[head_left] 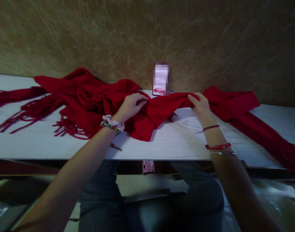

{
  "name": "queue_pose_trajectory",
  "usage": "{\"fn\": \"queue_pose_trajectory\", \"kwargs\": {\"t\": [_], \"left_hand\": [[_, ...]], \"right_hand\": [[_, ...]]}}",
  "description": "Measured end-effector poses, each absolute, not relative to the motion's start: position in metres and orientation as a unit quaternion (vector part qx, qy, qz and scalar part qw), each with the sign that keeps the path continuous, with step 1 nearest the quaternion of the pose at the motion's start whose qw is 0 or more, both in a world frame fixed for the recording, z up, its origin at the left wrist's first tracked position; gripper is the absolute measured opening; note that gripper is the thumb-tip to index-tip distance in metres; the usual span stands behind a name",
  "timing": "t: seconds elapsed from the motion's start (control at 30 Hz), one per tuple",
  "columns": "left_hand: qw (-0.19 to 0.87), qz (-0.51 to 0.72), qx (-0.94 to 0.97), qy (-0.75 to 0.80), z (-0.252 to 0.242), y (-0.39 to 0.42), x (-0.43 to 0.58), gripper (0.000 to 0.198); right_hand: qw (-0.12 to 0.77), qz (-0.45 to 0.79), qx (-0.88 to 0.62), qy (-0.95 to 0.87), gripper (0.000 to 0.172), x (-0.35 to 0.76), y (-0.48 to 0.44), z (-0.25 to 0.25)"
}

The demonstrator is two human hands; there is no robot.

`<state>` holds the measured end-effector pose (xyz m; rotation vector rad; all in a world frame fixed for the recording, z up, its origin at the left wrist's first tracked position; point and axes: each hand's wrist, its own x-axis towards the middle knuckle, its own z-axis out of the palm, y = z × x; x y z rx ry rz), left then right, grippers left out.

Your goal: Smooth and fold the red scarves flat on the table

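Note:
A red fringed scarf [89, 96] lies crumpled across the left and middle of the white table. My left hand [132, 105] is closed on its fabric near the middle, with some fingertips hidden by the cloth. My right hand [200, 105] pinches the upper edge of the same scarf between thumb and fingers. The stretch between my hands is drawn out, and one corner hangs down onto the tabletop. To the right of my right hand lies more red fringed fabric [234, 104], partly folded; whether it joins the scarf cannot be seen.
The white wood-grain table [178, 148] is narrow and backs onto a brown marbled wall [113, 38]. A lit phone [161, 77] leans upright against that wall. Below the front edge, another phone or patterned case [148, 167] shows above my lap.

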<state>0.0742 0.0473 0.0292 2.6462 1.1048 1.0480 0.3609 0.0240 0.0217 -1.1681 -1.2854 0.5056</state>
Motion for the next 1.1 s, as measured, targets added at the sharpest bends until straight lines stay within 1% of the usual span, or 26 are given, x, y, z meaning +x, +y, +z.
{"fn": "queue_pose_trajectory", "kwargs": {"t": [0.03,0.1,0.17,0.2,0.27,0.33,0.37,0.43,0.5,0.53,0.6,0.7,0.77,0.8,0.87,1.0,1.1], "left_hand": [[0.061,0.392,0.846,0.357,0.033,0.046,0.074,0.024],[0.071,0.456,0.807,0.368,0.039,0.046,0.073,0.023],[0.036,0.453,0.788,0.415,0.04,0.046,0.07,0.024],[0.008,0.426,0.783,0.452,0.038,0.047,0.068,0.025],[-0.045,0.329,0.775,0.537,0.035,0.048,0.061,0.031],[-0.081,0.244,0.756,0.602,0.032,0.049,0.054,0.037],[-0.093,0.234,0.749,0.613,0.031,0.049,0.052,0.04],[-0.101,0.282,0.763,0.573,0.031,0.05,0.052,0.042],[-0.082,0.345,0.809,0.469,0.03,0.052,0.057,0.041],[-0.063,0.348,0.836,0.419,0.028,0.053,0.061,0.039],[-0.025,0.276,0.886,0.371,0.022,0.055,0.068,0.037],[0.005,0.108,0.909,0.403,0.012,0.056,0.073,0.048],[0.008,0.062,0.905,0.421,0.008,0.056,0.072,0.051],[0.007,0.058,0.904,0.423,0.008,0.057,0.071,0.051],[0.002,0.063,0.902,0.427,0.009,0.057,0.069,0.05],[0.006,0.078,0.882,0.465,0.012,0.058,0.065,0.055],[-0.002,0.076,0.864,0.497,0.014,0.057,0.062,0.057]], "right_hand": [[0.661,0.246,-0.473,-0.528,0.022,0.364,0.026,0.022],[0.71,0.265,-0.435,-0.487,0.024,0.37,0.03,0.021],[0.718,0.241,-0.451,-0.472,0.025,0.374,0.034,0.018],[0.706,0.218,-0.477,-0.476,0.027,0.376,0.035,0.015],[0.652,0.165,-0.538,-0.508,0.034,0.376,0.036,0.009],[0.567,0.122,-0.586,-0.566,0.043,0.372,0.033,0.003],[0.513,0.108,-0.6,-0.604,0.045,0.368,0.031,0.0],[0.397,0.092,-0.607,-0.683,0.044,0.359,0.026,-0.004],[0.296,0.087,-0.591,-0.745,0.038,0.35,0.021,-0.007],[0.263,0.087,-0.582,-0.765,0.036,0.345,0.019,-0.008],[0.231,0.085,-0.569,-0.784,0.033,0.335,0.016,-0.009],[0.239,0.07,-0.575,-0.779,0.022,0.32,0.016,-0.013],[0.251,0.065,-0.581,-0.771,0.009,0.313,0.018,-0.014],[0.257,0.065,-0.582,-0.769,0.005,0.312,0.019,-0.014],[0.284,0.061,-0.588,-0.755,0.007,0.316,0.021,-0.009],[0.413,0.009,-0.671,-0.616,0.012,0.349,0.025,0.013],[0.446,-0.015,-0.703,-0.553,0.011,0.372,0.026,0.024]]}}
